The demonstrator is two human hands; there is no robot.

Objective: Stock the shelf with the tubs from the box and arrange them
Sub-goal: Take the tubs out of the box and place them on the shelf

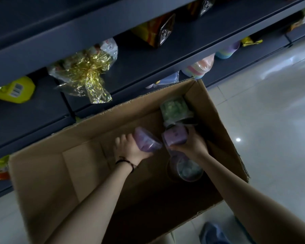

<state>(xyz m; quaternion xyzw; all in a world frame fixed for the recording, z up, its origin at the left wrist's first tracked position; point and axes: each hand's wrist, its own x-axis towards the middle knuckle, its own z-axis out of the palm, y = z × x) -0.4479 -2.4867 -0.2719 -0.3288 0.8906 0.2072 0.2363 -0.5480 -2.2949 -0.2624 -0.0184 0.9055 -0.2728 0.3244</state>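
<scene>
Both my arms reach down into an open cardboard box (42, 173) on the floor. My left hand (130, 148) grips a purple tub (146, 140) lying tilted. Just to its right, my right hand (190, 145) holds a second purple tub (174, 136). A green tub (174, 108) lies in the box's far right corner. Another clear-lidded tub (188, 168) rests on the box bottom under my right wrist. The dark shelf (139, 64) stands just behind the box.
On the shelf sit a gold-wrapped packet (84, 73), a yellow package (14, 90), pastel stacked cups (199, 67) and snack bags (157, 30). Pale tiled floor (271, 111) spreads to the right. A blue shoe cover (213, 233) shows near the box's front.
</scene>
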